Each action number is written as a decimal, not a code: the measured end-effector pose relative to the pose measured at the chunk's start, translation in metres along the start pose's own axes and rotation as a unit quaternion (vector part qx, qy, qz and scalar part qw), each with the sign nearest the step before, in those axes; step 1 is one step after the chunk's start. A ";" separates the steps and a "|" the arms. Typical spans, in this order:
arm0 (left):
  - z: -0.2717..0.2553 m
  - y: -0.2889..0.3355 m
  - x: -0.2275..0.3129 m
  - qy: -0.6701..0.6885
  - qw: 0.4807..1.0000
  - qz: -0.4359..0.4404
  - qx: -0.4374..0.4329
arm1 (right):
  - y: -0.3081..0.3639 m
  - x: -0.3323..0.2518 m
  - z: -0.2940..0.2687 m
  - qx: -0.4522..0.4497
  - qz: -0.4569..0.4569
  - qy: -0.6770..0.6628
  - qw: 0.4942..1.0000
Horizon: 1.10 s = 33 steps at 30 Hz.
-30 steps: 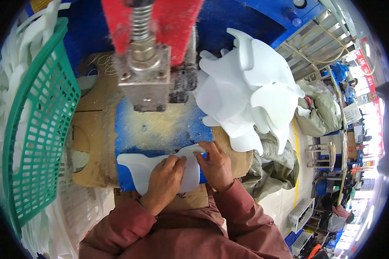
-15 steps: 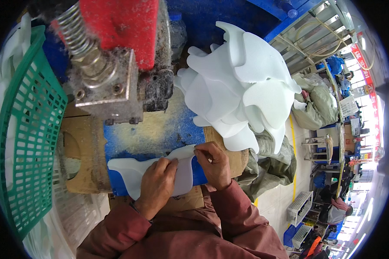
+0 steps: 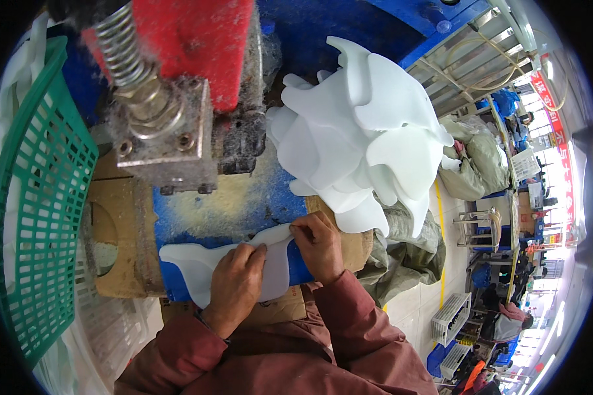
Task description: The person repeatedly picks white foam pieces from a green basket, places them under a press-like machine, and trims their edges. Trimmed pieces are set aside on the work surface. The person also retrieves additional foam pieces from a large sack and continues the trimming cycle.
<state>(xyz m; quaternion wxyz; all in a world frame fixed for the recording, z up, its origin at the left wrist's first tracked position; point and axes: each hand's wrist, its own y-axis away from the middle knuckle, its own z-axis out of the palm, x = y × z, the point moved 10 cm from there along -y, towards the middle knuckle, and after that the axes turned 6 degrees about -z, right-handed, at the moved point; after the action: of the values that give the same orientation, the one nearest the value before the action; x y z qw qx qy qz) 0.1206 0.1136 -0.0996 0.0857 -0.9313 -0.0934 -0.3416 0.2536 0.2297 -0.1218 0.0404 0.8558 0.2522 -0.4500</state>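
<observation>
A curved white foam pad (image 3: 190, 266) lies across the front edge of the blue work surface (image 3: 286, 194). My left hand (image 3: 236, 286) is closed over its middle, fingertips curled on the upper edge. At the pad's right tip, my right hand (image 3: 320, 247) pinches the edge between thumb and fingers. Part of the pad is hidden beneath the left hand. Just beyond my right hand rises a heap of similar white foam pads (image 3: 369, 141), loosely overlapping.
A machine head with a spring and metal block (image 3: 165, 141) hangs over the surface, lint-covered, beside a red part (image 3: 230, 52). At left stands a green slotted basket (image 3: 46, 197). Cardboard (image 3: 122, 230) flanks the work surface. Greenish sacks (image 3: 408, 247) lie at right.
The whole view has shifted slightly to the left. Both hands keep the same hold on the foam pad, which shows no clear movement on the surface.
</observation>
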 end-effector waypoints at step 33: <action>0.007 0.009 -0.059 0.445 0.892 -0.071 -0.015 | 0.006 -0.050 0.012 -0.033 -0.075 -0.030 0.996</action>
<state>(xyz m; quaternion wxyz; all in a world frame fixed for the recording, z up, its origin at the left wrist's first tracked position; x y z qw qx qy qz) 0.0822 0.0999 -0.1440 0.0803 -0.6737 -0.1063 -0.7269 0.2243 0.2010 -0.0900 0.0423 0.8187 0.3296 -0.4684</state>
